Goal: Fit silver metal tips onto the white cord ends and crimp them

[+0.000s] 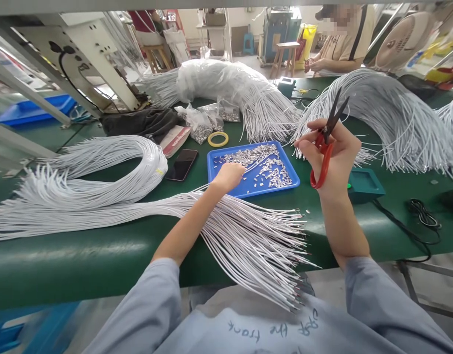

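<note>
My left hand (pixel 229 176) reaches into a blue tray (pixel 215 177) of several small metal terminals (pixel 265 164), its fingers curled down among them; what they pinch is hidden. My right hand (pixel 331 152) is raised above the green table and closed round red-handled scissors (pixel 326 142), blades pointing up and slightly apart. A fanned bundle of white wires (pixel 248 236) lies under my left forearm, its stripped ends hanging over the table's near edge.
More white wire bundles lie at the left (pixel 101 172), back (pixel 226 83) and right (pixel 392 118). A phone (pixel 181 164), a tape ring (pixel 217 139), bags of terminals (pixel 202 125), a small green box (pixel 364 183) and a black cable (pixel 421 221) sit about. Another person (pixel 340 42) sits across the table.
</note>
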Motion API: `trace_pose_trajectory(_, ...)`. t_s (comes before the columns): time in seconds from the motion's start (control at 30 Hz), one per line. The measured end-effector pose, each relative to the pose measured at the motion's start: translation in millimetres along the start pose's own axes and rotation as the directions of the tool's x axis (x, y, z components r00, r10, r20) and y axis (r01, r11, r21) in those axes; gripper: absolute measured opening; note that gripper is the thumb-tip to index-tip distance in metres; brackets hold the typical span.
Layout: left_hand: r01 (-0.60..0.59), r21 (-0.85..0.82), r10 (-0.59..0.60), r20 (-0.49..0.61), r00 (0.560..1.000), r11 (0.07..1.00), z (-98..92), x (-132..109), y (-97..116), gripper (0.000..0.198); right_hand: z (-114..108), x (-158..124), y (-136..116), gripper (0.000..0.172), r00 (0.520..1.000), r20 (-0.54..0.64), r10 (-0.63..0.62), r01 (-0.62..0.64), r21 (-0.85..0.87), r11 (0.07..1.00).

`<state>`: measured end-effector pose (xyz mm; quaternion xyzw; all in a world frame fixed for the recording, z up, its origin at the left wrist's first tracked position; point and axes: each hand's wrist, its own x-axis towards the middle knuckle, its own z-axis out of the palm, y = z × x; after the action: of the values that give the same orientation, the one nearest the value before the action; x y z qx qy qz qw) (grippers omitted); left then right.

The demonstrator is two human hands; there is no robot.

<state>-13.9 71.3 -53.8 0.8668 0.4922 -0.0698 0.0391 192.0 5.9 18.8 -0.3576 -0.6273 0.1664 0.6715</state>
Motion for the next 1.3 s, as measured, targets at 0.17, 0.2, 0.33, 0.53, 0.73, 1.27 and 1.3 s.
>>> trace_pose_trajectory(0.17, 0.085, 0.010, -0.086, 0.051, 0.995, 0.996, 16.2, 9.7, -21.2, 0.023, -1.1, 1.1, -1.4, 0.014, 1.000, -0.010, -0.006, 0.007, 0.046, 0.999)
trace_pose_trajectory(0.2, 0.091, 0.006, -0.091, 0.054, 0.994, 0.996, 18.5, 10.6, -22.3, 0.026, -1.1, 1.2, -1.6, 0.014, 1.000, -0.013, -0.003, 0.004, 0.043, 0.999)
trace_pose_trajectory(0.33, 0.087, -0.011, -0.087, 0.050, 0.995, 0.996, 21.7, 13.6, -25.5, 0.032, -0.5, 1.2, -0.8, 0.017, 0.999, -0.024, 0.029, -0.028, 0.039, 0.999)
trace_pose_trajectory(0.53, 0.066, -0.071, -0.067, -0.006, 0.998, 0.995, 16.6, 11.9, -30.1, 0.031, 0.0, 1.4, 1.3, 0.017, 0.998, -0.023, 0.054, -0.051, 0.084, 0.995)
trace_pose_trajectory(0.73, 0.032, -0.252, -0.061, -0.109, 0.992, 0.967, 10.9, 9.0, -32.4, 0.024, 3.7, 2.1, 4.5, 0.018, 1.000, -0.030, -0.003, 0.006, 0.113, 0.994)
trace_pose_trajectory(1.27, -0.333, -0.898, 0.449, -0.434, 0.781, -0.289, -33.7, -71.3, 60.9, 0.017, 7.9, -0.4, 2.3, 0.020, 0.989, -0.065, 0.135, -0.120, 0.204, 0.972)
trace_pose_trajectory(1.3, -0.328, -0.886, 0.416, -0.447, 0.792, -0.326, -32.4, -69.8, 61.9, 0.016, 10.1, -2.8, -1.7, 0.020, 0.989, -0.026, 0.143, -0.134, 0.215, 0.967)
